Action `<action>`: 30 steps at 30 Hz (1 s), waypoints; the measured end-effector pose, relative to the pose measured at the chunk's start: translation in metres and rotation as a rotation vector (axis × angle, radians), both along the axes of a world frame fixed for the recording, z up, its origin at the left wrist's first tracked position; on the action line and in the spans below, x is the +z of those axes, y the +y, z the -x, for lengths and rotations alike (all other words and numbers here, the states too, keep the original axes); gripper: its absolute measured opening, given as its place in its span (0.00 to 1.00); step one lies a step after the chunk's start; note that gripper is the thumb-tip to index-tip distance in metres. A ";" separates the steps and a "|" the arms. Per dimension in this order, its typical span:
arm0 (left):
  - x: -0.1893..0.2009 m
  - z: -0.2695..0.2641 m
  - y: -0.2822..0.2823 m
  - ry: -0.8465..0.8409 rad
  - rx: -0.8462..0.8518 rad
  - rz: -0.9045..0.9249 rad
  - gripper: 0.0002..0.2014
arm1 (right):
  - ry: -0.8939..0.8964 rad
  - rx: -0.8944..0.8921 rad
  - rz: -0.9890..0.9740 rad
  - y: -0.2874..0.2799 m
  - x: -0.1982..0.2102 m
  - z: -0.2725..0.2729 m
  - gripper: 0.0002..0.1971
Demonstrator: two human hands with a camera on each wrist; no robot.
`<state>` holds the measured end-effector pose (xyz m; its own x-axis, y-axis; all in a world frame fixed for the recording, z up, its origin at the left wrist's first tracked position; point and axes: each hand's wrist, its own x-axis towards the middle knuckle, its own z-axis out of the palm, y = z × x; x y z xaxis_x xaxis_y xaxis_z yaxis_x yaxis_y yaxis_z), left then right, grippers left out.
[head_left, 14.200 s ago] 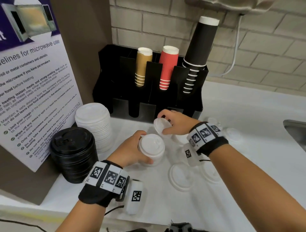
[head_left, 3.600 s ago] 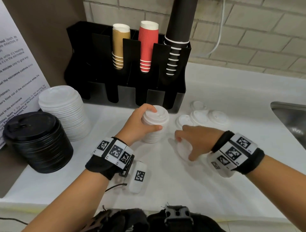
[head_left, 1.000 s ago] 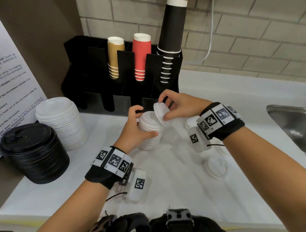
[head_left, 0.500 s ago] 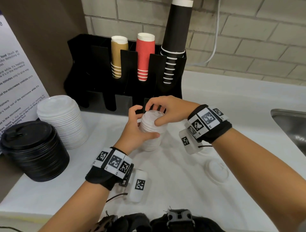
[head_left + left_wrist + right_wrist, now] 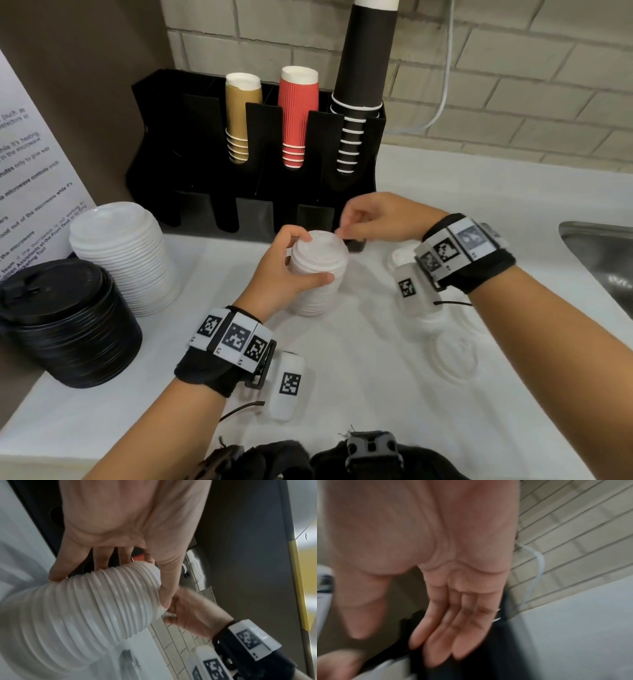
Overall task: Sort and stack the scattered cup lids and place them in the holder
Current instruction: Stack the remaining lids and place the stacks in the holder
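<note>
So the left hand (image 5: 286, 274) is gripping the small white lid stack (image 5: 317, 270) on the counter (image 5: 359, 394), while the right hand (image 5: 380, 217) is hovering by its top, fingers loose, holding nothing.

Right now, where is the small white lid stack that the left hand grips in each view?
Head: small white lid stack stands at centre on the counter, gripped by the left hand.
Left wrist: it fills the lower left, ridged sides showing, under the palm.
Right wrist: only a blurred white edge at the bottom left, perhaps the stack.
Shared landmark: the black cup holder, dark behind the fingers in both wrist views.
</note>
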<state>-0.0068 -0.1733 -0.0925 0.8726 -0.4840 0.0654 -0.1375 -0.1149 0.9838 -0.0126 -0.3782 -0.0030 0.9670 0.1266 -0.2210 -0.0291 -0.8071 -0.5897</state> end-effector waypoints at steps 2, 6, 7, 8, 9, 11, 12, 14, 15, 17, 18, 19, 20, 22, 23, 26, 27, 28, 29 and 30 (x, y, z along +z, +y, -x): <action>-0.001 -0.002 0.000 -0.012 -0.010 0.001 0.25 | 0.148 -0.083 0.156 -0.025 0.002 0.000 0.12; -0.002 -0.004 -0.001 -0.019 -0.020 0.003 0.24 | 0.347 -0.175 0.640 -0.057 -0.014 0.001 0.21; -0.002 -0.005 -0.001 -0.020 -0.021 -0.003 0.24 | 0.358 -0.197 0.683 -0.061 -0.021 0.001 0.26; -0.002 -0.006 -0.001 -0.021 -0.021 -0.010 0.24 | 0.367 -0.215 0.683 -0.064 -0.028 0.001 0.31; -0.001 -0.006 -0.001 -0.022 -0.024 -0.016 0.23 | 0.375 -0.223 0.664 -0.065 -0.035 0.001 0.35; 0.000 -0.008 -0.002 -0.022 -0.025 -0.019 0.23 | 0.378 -0.232 0.630 -0.068 -0.047 -0.001 0.38; 0.000 -0.008 -0.002 -0.017 -0.020 -0.019 0.23 | 0.378 -0.236 0.626 -0.068 -0.052 -0.002 0.38; 0.002 -0.009 -0.002 -0.005 -0.001 -0.019 0.21 | 0.383 -0.249 0.629 -0.069 -0.060 -0.005 0.37; 0.002 -0.009 -0.001 -0.009 0.007 -0.022 0.20 | 0.383 -0.255 0.634 -0.069 -0.063 -0.006 0.36; 0.002 -0.010 0.000 -0.036 0.008 -0.036 0.20 | 0.365 -0.265 0.640 -0.070 -0.067 -0.007 0.34; 0.002 -0.011 0.000 -0.047 0.003 -0.043 0.21 | 0.343 -0.274 0.630 -0.071 -0.068 -0.007 0.33; 0.001 -0.011 0.001 -0.056 -0.002 -0.048 0.21 | 0.317 -0.286 0.612 -0.072 -0.068 -0.007 0.31; 0.001 -0.011 0.001 -0.063 -0.004 -0.050 0.22 | 0.295 -0.298 0.592 -0.072 -0.066 -0.006 0.30; 0.001 -0.011 0.001 -0.075 -0.002 -0.050 0.22 | 0.275 -0.325 0.543 -0.072 -0.058 -0.004 0.29; 0.001 -0.010 0.001 -0.083 -0.004 -0.050 0.22 | 0.273 -0.341 0.506 -0.072 -0.051 -0.002 0.28; 0.001 -0.010 0.000 -0.101 -0.018 -0.052 0.23 | 0.282 -0.377 0.382 -0.068 -0.026 0.009 0.26; 0.002 -0.010 0.000 -0.103 -0.019 -0.050 0.23 | 0.280 -0.381 0.336 -0.065 -0.017 0.013 0.25; 0.002 -0.010 0.000 -0.106 -0.019 -0.049 0.25 | 0.268 -0.380 0.285 -0.061 -0.010 0.019 0.25; 0.002 -0.010 0.000 -0.108 -0.018 -0.048 0.26 | 0.236 -0.373 0.223 -0.055 -0.004 0.024 0.24; 0.002 -0.010 -0.001 -0.109 -0.015 -0.048 0.29 | 0.185 -0.361 0.144 -0.047 0.001 0.029 0.23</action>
